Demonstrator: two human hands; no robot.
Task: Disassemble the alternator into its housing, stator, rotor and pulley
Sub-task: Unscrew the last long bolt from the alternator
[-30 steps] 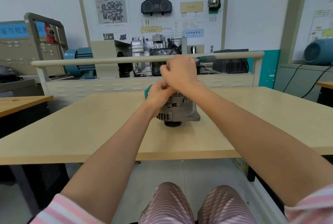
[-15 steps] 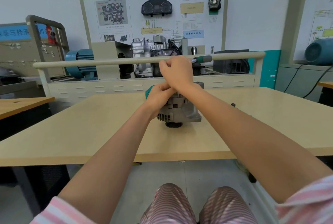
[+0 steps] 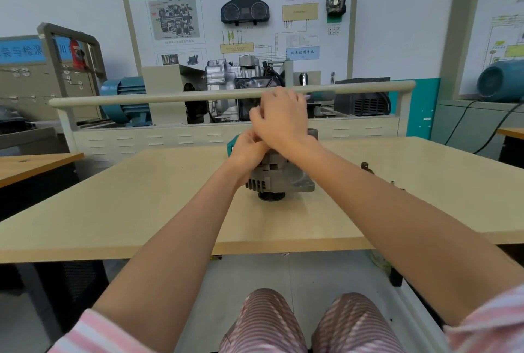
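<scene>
Working a fastener on top of the alternator (image 3: 279,175), by the look of it. It stands near the middle of the table (image 3: 141,210), pulley (image 3: 271,196) end down, housing not yet split.

Left hand (image 3: 248,151) is curled round a teal handle (image 3: 234,145) at the upper left of the body, most of that tool hidden. Right hand (image 3: 279,118) sits higher, fingers closed on a second tool whose grey-teal grip (image 3: 321,95) pokes out to the right. What either tip engages — can't tell, the hands cover it.

Two small dark parts (image 3: 365,167) lie on the table to the right, well apart from the alternator; likely hardware already out.

For this step, my read:
- Keep the upper tool square to the fastener; a tilted bit rounds heads.
- Left hand should counter the torque, since the unit balances on a narrow pulley and will want to spin or tip.
- Push down while turning — steady, no jerks.
- Park removed screws with the loose parts, away from the edge.
</scene>
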